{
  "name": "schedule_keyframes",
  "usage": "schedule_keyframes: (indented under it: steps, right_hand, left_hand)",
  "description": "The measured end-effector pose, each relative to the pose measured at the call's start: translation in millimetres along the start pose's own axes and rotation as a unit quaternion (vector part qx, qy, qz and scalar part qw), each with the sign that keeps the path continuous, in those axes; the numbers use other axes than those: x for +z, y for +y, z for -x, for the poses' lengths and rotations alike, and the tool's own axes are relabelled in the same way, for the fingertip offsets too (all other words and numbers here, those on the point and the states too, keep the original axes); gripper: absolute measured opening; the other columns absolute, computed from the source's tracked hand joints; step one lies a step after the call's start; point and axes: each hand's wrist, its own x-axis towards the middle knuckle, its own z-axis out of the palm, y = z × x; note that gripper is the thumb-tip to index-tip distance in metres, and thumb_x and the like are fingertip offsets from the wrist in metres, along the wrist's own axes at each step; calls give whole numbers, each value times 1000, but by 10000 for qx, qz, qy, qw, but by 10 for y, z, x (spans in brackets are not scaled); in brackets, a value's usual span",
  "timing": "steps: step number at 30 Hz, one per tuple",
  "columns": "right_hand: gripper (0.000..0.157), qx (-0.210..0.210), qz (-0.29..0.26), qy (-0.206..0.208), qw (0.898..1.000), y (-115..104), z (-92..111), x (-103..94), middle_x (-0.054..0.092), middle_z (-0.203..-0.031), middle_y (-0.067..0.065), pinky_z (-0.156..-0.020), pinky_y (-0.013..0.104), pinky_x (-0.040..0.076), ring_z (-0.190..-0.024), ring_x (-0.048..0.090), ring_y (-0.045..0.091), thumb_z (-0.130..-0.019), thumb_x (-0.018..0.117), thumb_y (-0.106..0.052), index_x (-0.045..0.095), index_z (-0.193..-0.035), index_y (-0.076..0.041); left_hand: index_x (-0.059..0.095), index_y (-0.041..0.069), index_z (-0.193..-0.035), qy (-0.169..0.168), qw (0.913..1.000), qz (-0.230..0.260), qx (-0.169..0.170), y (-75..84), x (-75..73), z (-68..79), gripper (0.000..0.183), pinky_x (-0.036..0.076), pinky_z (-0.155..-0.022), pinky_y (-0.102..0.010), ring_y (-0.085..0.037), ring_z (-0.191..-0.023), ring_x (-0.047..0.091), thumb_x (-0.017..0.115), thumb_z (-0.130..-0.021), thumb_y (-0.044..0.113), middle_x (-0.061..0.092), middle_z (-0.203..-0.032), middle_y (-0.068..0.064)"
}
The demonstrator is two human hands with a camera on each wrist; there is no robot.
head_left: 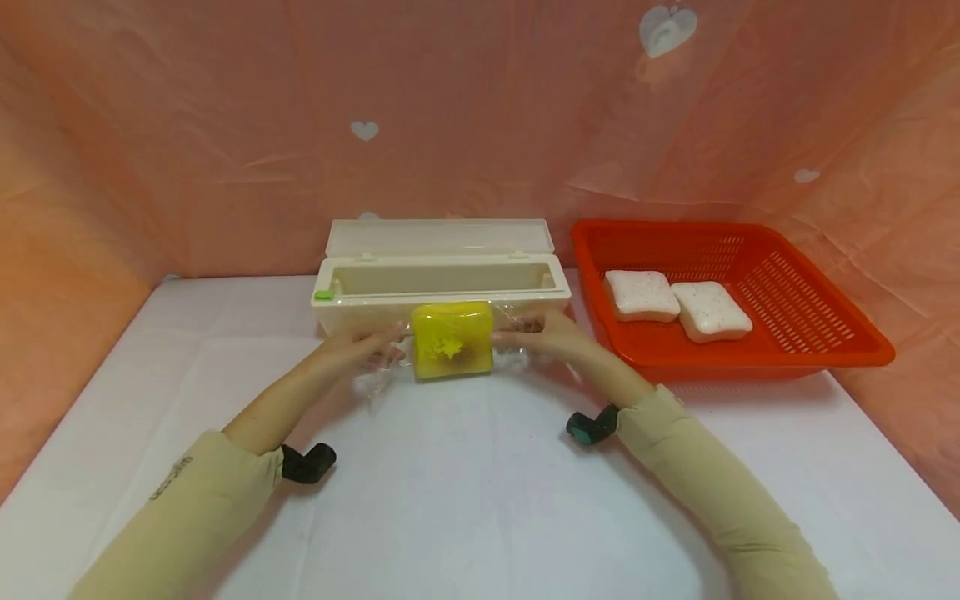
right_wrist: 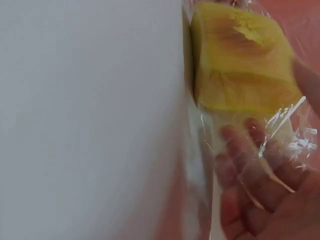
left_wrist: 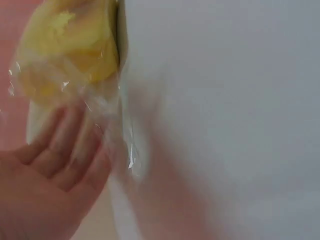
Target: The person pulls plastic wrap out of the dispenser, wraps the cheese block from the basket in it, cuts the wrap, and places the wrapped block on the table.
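A yellow, bread-slice-shaped block (head_left: 452,340) with a brown patch and a bright splash mark stands tilted up in front of the cream box, with clear plastic film (right_wrist: 280,130) over it and spreading out on both sides. My left hand (head_left: 352,346) is at the block's left side, its fingers (left_wrist: 75,135) extended behind the loose film in the left wrist view. On the other side, my right hand (head_left: 551,337) has its thumb at the block's right edge. Its fingers (right_wrist: 255,165) bend slightly under the film, below the block.
Behind the block is the long cream box (head_left: 442,308), its lid (head_left: 438,237) raised and a small green slider (head_left: 324,295) at its left end. A red basket (head_left: 847,333) to the right holds two white speckled blocks (head_left: 641,296). A pink curtain (head_left: 480,108) hangs behind the white table (head_left: 420,500).
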Motion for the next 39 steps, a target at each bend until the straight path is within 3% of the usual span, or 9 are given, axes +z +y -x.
schedule_keyframes:
  steps: [4,7,12,16,20,25,29,35,39]
  right_hand:
    - [27,-671,194,-146,9974,87,51,-46,72,-95,9,-74,28,46,-89,57,21,-86,71,-29,74,-100,-6]
    - [27,-948,248,-53,9952,136,106,-51,72,-91,13,-75,28,45,-88,61,23,-93,63,-26,73,-98,-1]
    - [34,-615,214,293,9975,178,177,-51,73,-89,11,-77,28,43,-91,60,20,-96,59,-32,73,-96,-1]
    - [36,-365,-226,592,9973,196,193,-56,70,-75,5,-72,24,49,-76,61,16,-94,61,-32,72,-91,2]
    - [38,-228,-612,752,9950,224,194,-64,65,-65,0,-66,22,53,-64,61,14,-95,59,-30,69,-87,6]
    - [40,-44,-787,931,9925,263,171,-68,62,-59,-3,-63,19,53,-57,61,10,-96,59,-28,67,-84,9]
    - [41,96,-790,1005,9917,281,127,-55,61,-57,-3,-61,19,53,-54,60,10,-94,61,-30,67,-82,9]
    - [43,247,-613,998,9928,261,66,-50,62,-60,-1,-59,23,55,-54,61,10,-94,62,-32,68,-82,9]
    - [40,311,-782,1041,9910,256,72,-56,68,-71,1,-64,21,52,-62,63,8,-95,61,-29,67,-99,10]
  left_hand:
    - [55,2,-118,339,9954,-788,415,-95,43,245,57,45,-96,-45,-32,-116,55,70,-84,45,62,-118,-15]
    - [63,0,-108,626,9904,-997,719,-191,45,332,39,49,-87,-39,-26,-99,61,68,-88,33,67,-104,-13]
    - [61,-12,-109,606,9930,-91,1006,-353,-89,362,29,52,-74,-22,-4,-80,64,51,-99,13,73,-94,-16]
    - [53,-17,-115,650,9929,632,773,-399,-199,357,33,56,-67,-23,-1,-70,67,49,-100,13,74,-83,-7]
    - [56,-13,-110,887,9936,314,620,-390,-246,339,36,52,-54,-24,-7,-57,65,52,-100,22,70,-71,4]
    - [61,-10,-100,1057,9930,-213,475,-369,-245,320,40,50,-53,-24,-8,-54,63,54,-98,30,66,-63,4]
    - [65,-7,-92,913,9945,-488,160,-374,-250,272,44,49,-59,-20,-5,-56,63,52,-99,35,66,-62,5]
    - [67,-4,-98,567,9960,-618,-322,-384,-299,159,50,41,-66,-19,-3,-61,61,49,-98,43,67,-64,9]
    - [60,-9,-112,197,9995,31,-241,-428,-346,135,48,47,-65,-21,-1,-70,60,50,-99,36,70,-78,8]
